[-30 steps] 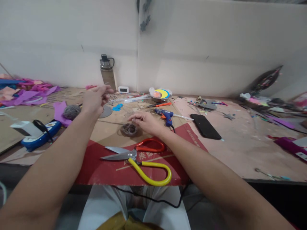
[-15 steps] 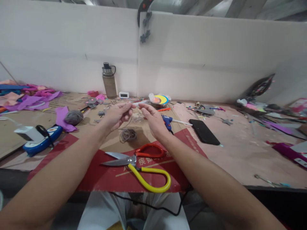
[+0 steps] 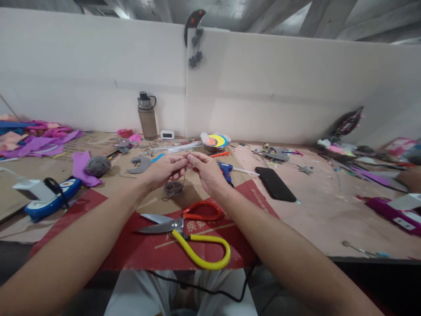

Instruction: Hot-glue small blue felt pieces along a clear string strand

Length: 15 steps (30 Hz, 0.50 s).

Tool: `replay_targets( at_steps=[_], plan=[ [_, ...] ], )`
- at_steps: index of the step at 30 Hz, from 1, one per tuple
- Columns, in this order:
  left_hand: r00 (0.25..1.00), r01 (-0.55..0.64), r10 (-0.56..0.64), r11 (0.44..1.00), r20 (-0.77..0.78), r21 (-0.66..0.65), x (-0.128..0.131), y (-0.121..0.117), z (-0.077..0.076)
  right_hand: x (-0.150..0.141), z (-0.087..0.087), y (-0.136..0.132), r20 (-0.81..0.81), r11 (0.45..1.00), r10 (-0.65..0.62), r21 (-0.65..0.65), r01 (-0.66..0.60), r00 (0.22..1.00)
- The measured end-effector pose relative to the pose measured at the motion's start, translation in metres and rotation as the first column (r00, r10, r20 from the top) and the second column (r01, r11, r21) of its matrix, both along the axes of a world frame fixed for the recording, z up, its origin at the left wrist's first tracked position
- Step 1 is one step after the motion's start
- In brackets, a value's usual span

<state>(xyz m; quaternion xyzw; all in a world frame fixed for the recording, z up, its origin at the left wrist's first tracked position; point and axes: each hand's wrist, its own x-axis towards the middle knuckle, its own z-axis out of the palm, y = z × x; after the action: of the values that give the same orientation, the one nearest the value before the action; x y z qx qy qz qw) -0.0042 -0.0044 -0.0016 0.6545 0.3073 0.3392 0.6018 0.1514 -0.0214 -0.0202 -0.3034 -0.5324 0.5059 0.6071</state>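
My left hand point(image 3: 167, 170) and my right hand point(image 3: 207, 172) meet at the fingertips above the middle of the table, both pinched closed. A thin strand hangs from the left fingers toward a loose coil of grey-brown yarn point(image 3: 173, 188) just below. Whatever lies between the right fingertips is too small to tell. Nearer to me, large scissors point(image 3: 177, 224) with one red and one yellow handle lie with blades parted on a red printed cardboard sheet point(image 3: 125, 252). A blue glue gun point(image 3: 225, 170) rests just beyond my right hand.
Left are a grey yarn ball point(image 3: 98, 166), purple felt point(image 3: 80, 162) and a blue power strip point(image 3: 52, 202). A bottle point(image 3: 148, 123) and a bowl point(image 3: 215, 147) stand at the back. Right lie a phone point(image 3: 275, 184) and a purple power strip point(image 3: 391, 215). Part of another person's hand point(image 3: 409, 177) shows at the right edge.
My hands have come closer together, so their fingertips now meet. A grey crescent shape beyond my left hand has come into fuller view. The camera has tilted slightly upward.
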Motion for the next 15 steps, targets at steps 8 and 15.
replay_targets(
  at_steps=[8,15],
  plan=[
    [1.0,-0.001,0.0,1.0,-0.008,-0.028,0.001,-0.002,0.001,0.001,0.001,0.0,0.091,0.996,-0.088,-0.018,0.09,0.992],
    [0.958,-0.26,0.259,0.965,-0.119,0.004,-0.01,0.012,-0.005,0.055,0.02,0.011,0.618,0.833,-0.552,0.377,0.405,0.56]
  ],
)
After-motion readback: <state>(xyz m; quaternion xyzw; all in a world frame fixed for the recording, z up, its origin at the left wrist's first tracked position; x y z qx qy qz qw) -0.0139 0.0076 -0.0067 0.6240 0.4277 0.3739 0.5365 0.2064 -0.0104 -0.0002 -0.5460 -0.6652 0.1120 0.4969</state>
